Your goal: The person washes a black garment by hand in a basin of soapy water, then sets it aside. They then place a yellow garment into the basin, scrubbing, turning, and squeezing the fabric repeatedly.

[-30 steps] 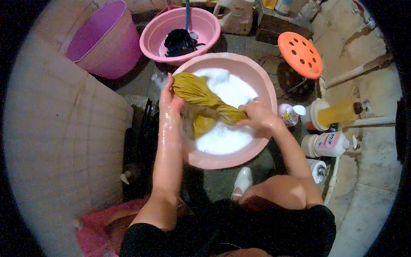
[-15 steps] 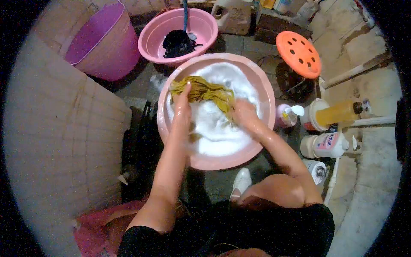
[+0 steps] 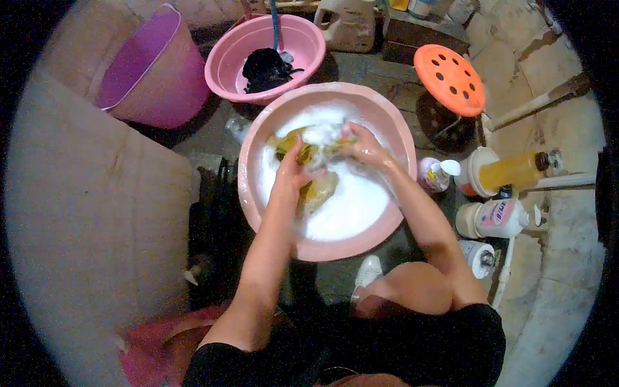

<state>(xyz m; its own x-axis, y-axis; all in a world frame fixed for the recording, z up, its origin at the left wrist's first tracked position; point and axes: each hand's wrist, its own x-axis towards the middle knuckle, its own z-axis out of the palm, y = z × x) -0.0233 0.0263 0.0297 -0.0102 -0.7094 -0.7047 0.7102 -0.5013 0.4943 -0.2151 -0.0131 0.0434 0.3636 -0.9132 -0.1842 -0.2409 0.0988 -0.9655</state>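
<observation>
A wet mustard-yellow cloth [image 3: 288, 143] lies bunched in the suds of a large pale pink basin [image 3: 325, 251]. White foam [image 3: 351, 203] fills the basin and covers parts of the cloth. My left hand [image 3: 295, 169] grips the cloth near the left of the basin, thumb up, with a fold of it [image 3: 317, 193] hanging below the fingers. On the right side, my right hand [image 3: 365, 147] is closed on the cloth's other end, where foam sits on top. Suds partly hide the fingertips of both hands.
Behind stands a pink tub [image 3: 219, 48] holding black cloth [image 3: 267, 69] and a hose [image 3: 275, 29]. A purple bucket [image 3: 161, 84] is at far left. An orange stool [image 3: 449, 80], a pump bottle [image 3: 435, 173], an amber bottle [image 3: 512, 173] and a white bottle [image 3: 501, 218] line the right.
The cloth was stretched above the foam between both hands; now it is lower, bunched and foam-covered. My right hand has moved up, and my left hand slightly down and right.
</observation>
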